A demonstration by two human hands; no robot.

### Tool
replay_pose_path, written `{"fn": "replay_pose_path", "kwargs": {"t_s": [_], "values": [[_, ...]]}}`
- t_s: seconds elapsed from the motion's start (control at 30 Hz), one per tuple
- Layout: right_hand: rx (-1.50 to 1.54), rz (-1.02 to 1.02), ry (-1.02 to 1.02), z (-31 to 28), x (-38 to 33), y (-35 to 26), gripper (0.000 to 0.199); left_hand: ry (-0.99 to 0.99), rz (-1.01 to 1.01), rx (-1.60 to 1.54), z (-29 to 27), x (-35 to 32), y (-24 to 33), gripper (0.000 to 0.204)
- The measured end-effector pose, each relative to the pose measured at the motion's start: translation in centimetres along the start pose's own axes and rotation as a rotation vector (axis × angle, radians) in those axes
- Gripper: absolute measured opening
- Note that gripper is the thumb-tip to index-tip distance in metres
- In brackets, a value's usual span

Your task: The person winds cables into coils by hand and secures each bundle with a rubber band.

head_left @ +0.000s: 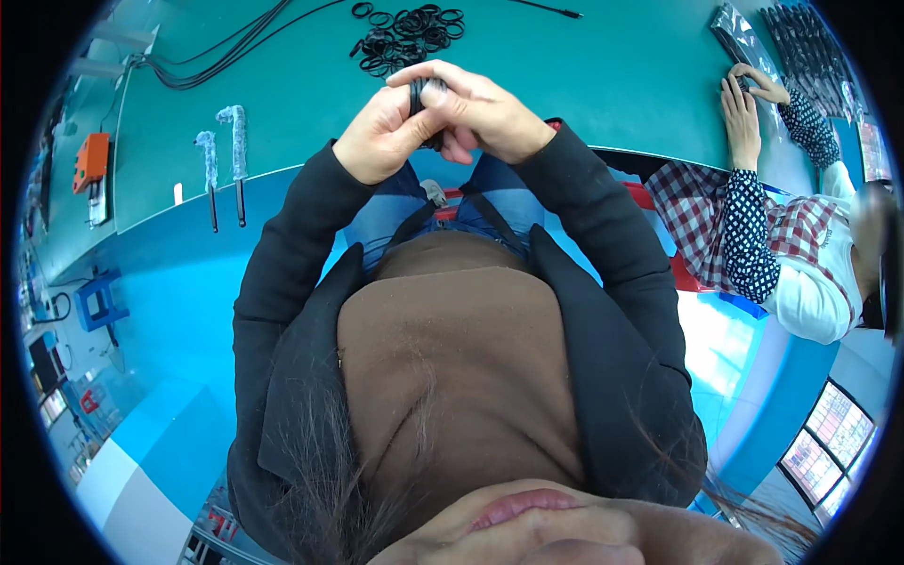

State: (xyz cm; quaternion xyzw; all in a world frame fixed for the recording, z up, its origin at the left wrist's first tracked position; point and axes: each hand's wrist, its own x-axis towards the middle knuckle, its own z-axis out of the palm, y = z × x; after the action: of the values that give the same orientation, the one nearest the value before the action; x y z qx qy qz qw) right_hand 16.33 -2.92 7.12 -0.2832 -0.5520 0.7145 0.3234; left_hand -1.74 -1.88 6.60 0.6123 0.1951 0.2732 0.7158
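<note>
Both my hands meet over the front edge of the green table, closed around a small bundle of coiled black cable. My left hand grips its left side, with the thumb laid across the front. From the right, my right hand wraps it, fingers bent and the thumb pressed against the coil. Much of the bundle is hidden by my fingers. Just beyond my hands lies a loose pile of black rings on the tabletop.
Two plastic-wrapped hooked tools overhang the table edge at left, near an orange device. Black cables run across the far left. At right, a co-worker's hands are beside packaged black items. A black cable end lies at the back.
</note>
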Motion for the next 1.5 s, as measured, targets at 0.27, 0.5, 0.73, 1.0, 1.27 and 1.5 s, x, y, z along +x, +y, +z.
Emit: {"fn": "replay_pose_path", "kwargs": {"t_s": [0.27,0.5,0.73,1.0,1.27,1.5], "values": [[0.032,0.040,0.120,1.4,0.5,0.2,0.044,-0.006,0.096,0.189,-0.6,-0.1,-0.9,0.017],[-0.122,0.035,0.187,0.6,1.4,2.1,0.040,-0.086,-0.066,-0.076,-2.1,0.1,-2.0,0.023],[-0.143,-0.095,0.347,-1.2,2.1,1.5,0.021,0.391,0.034,0.113,-2.7,-0.9,-0.7,0.034],[-0.504,-0.282,0.403,1.4,1.9,2.3,0.043,0.166,0.025,0.275,-1.2,-1.2,-1.6,0.023],[-0.606,-0.320,0.272,0.8,2.1,3.5,0.040,0.115,-0.018,0.202,-1.0,-2.1,-2.2,0.019],[-0.302,-0.104,0.181,0.9,1.2,3.0,0.034,0.144,-0.064,0.060,-0.3,-2.1,-2.8,0.022]]}}
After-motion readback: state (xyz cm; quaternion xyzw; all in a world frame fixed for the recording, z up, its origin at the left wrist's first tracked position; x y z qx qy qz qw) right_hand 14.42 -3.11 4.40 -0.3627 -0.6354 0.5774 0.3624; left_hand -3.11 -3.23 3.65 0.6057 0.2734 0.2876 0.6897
